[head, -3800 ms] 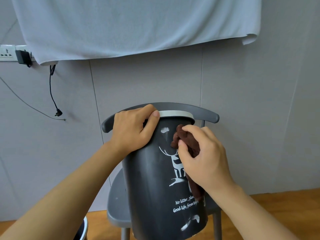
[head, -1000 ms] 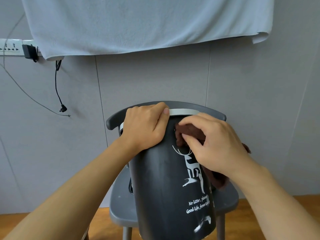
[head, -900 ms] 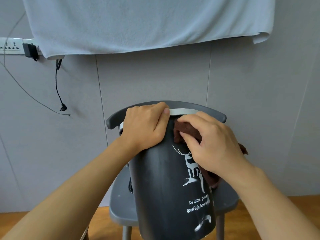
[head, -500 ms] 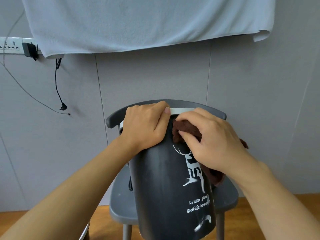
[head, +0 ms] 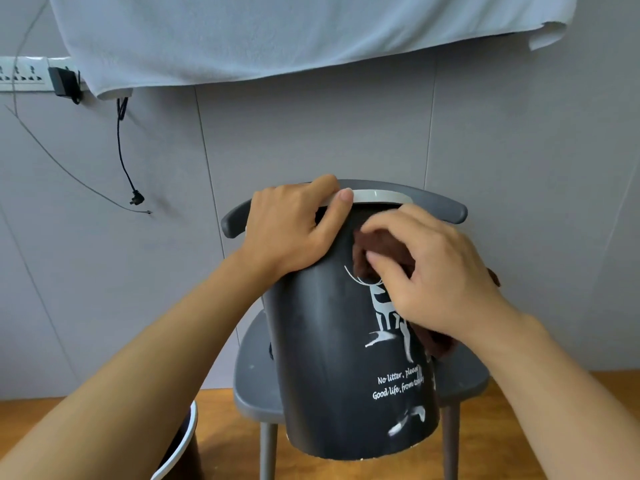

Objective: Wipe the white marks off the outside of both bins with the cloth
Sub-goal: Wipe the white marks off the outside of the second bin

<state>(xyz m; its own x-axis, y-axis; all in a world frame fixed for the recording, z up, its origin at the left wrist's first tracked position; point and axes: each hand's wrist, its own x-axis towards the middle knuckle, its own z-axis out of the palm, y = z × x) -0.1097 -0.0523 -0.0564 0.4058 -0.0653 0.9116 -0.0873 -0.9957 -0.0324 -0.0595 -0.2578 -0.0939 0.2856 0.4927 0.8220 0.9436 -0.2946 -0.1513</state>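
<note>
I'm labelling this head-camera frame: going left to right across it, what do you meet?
Wall power strip → dangling black cable → second bin's rim on the floor → left hand gripping the black deer-print bin → brown cloth → right hand.

Dark bin (head: 332, 358), tilted, white-rimmed, white smears near base; brown cloth (head: 377, 251) pressed near rim. Second bin (head: 183, 448) seen partly, lower left.
</note>
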